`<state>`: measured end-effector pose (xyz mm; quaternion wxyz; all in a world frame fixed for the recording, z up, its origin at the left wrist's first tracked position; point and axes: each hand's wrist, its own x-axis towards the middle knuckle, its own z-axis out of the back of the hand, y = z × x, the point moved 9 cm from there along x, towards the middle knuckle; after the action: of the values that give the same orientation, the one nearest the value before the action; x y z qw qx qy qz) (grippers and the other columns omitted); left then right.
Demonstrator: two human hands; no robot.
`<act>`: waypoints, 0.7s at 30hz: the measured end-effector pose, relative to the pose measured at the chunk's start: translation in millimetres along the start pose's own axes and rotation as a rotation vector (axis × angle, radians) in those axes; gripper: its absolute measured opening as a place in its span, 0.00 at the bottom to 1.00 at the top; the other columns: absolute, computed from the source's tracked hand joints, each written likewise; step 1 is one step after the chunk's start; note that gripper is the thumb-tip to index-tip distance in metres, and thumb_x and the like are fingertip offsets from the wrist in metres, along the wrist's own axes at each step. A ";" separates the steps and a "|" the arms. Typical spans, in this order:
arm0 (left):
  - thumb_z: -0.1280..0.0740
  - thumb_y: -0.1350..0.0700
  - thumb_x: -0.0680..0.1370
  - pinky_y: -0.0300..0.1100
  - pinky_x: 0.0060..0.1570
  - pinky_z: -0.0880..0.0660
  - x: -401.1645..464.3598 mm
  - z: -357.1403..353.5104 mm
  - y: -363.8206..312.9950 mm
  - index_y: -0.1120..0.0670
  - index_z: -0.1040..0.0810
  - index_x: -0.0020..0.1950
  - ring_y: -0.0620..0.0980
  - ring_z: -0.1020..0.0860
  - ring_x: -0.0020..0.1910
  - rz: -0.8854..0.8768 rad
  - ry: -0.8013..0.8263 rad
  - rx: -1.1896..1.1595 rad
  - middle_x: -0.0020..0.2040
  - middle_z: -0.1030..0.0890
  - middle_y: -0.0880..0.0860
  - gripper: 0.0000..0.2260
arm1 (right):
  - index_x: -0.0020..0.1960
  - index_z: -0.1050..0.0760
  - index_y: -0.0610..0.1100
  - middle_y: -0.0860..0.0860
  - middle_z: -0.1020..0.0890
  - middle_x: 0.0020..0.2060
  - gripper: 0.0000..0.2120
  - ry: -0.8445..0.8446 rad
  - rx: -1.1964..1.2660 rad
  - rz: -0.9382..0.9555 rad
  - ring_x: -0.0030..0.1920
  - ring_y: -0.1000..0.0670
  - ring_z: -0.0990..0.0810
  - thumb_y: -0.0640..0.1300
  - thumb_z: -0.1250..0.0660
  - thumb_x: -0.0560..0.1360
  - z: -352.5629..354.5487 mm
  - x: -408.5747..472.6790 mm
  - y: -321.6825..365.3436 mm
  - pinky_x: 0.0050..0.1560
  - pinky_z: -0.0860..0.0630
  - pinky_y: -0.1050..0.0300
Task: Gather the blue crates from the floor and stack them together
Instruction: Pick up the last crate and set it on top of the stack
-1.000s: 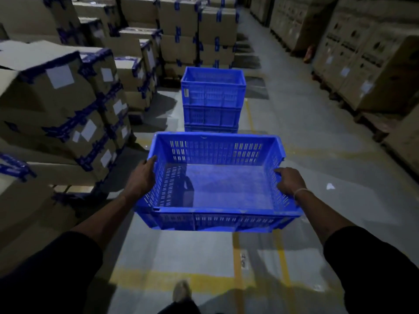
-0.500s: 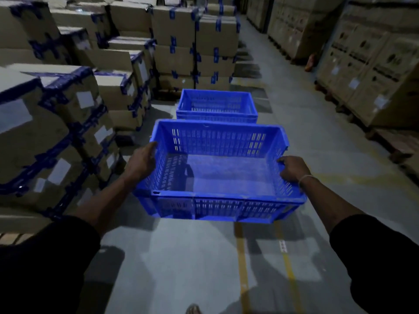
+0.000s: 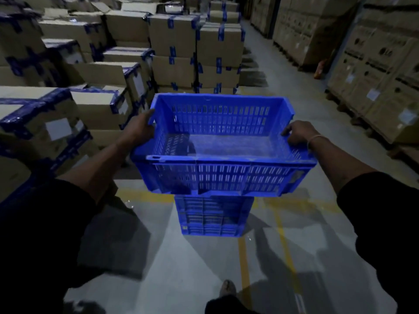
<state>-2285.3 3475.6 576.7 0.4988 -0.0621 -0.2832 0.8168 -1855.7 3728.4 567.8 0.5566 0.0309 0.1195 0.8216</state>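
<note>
Carried crate: a blue slatted crate [image 3: 223, 146], with nothing inside, is held up in the air directly above the stack, its near wall covering the stack's top edge.
Stack: more blue crates [image 3: 213, 215] stand nested on the floor [image 3: 158, 264], right below the carried crate; how many, I cannot tell.
Left hand: the left hand [image 3: 141, 128] grips the carried crate's left rim, its fingers [image 3: 150, 118] curled over the edge.
Right hand: the right hand [image 3: 298, 133] holds the right rim the same way, fingers wrapped over the top, with a thin band on the wrist.
Floor markings: yellow lines [image 3: 243, 268] run across and along the floor near the stack's foot.
Boxes to the left of the stack: cardboard cartons [image 3: 95, 105] sealed with blue tape, piled in rows.
Boxes to the right of the stack: taller brown cartons [image 3: 381, 71] standing well apart across the aisle.
Foot: a shoe [image 3: 227, 287] shows on the floor on the near side of the stack.
</note>
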 end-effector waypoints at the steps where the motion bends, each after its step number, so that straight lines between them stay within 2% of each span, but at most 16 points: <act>1: 0.37 0.63 0.80 0.54 0.57 0.24 20.4 -3.6 -3.6 0.55 0.36 0.80 0.62 0.20 0.61 0.003 0.006 -0.014 0.67 0.22 0.63 0.28 | 0.61 0.18 0.43 0.44 0.20 0.64 0.17 0.000 -0.004 0.006 0.62 0.41 0.22 0.36 0.30 0.72 4.2 21.3 1.1 0.63 0.28 0.53; 5: 0.38 0.62 0.81 0.54 0.57 0.23 92.3 -20.0 -2.0 0.54 0.37 0.81 0.61 0.19 0.60 0.056 0.018 -0.055 0.67 0.22 0.62 0.27 | 0.60 0.18 0.43 0.44 0.19 0.63 0.16 0.006 -0.013 0.022 0.61 0.42 0.21 0.37 0.31 0.73 15.1 101.7 8.8 0.63 0.27 0.53; 9: 0.37 0.61 0.80 0.56 0.54 0.20 145.4 -42.5 4.0 0.52 0.36 0.80 0.62 0.18 0.55 0.049 0.020 -0.054 0.63 0.20 0.62 0.28 | 0.60 0.18 0.43 0.44 0.19 0.62 0.16 0.028 -0.012 0.020 0.60 0.42 0.20 0.37 0.30 0.72 10.1 162.5 8.0 0.62 0.27 0.53; 13: 0.37 0.61 0.78 0.57 0.56 0.21 187.2 -58.2 17.4 0.50 0.36 0.80 0.61 0.19 0.58 0.071 0.044 -0.012 0.65 0.21 0.62 0.29 | 0.58 0.17 0.42 0.42 0.18 0.59 0.15 0.014 0.043 0.022 0.59 0.41 0.20 0.36 0.30 0.72 -1.1 209.2 9.5 0.60 0.26 0.53; 16: 0.37 0.64 0.79 0.52 0.54 0.23 214.0 -65.4 11.8 0.55 0.33 0.78 0.61 0.19 0.57 0.076 0.038 -0.009 0.64 0.20 0.62 0.26 | 0.55 0.17 0.39 0.41 0.17 0.57 0.12 0.014 0.061 0.004 0.56 0.41 0.19 0.36 0.30 0.72 -13.0 236.8 11.8 0.56 0.25 0.53; 21: 0.39 0.67 0.80 0.54 0.56 0.23 256.2 -70.2 13.8 0.59 0.32 0.77 0.62 0.20 0.58 0.051 0.032 -0.002 0.64 0.21 0.63 0.24 | 0.54 0.16 0.38 0.41 0.17 0.56 0.12 0.024 0.076 -0.037 0.55 0.40 0.19 0.37 0.30 0.72 -15.9 275.5 18.8 0.56 0.25 0.51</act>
<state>-2395.8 3716.7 557.5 0.4822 -0.0829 -0.2745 0.8278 -1980.0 3973.2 534.0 0.5687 0.0398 0.1581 0.8062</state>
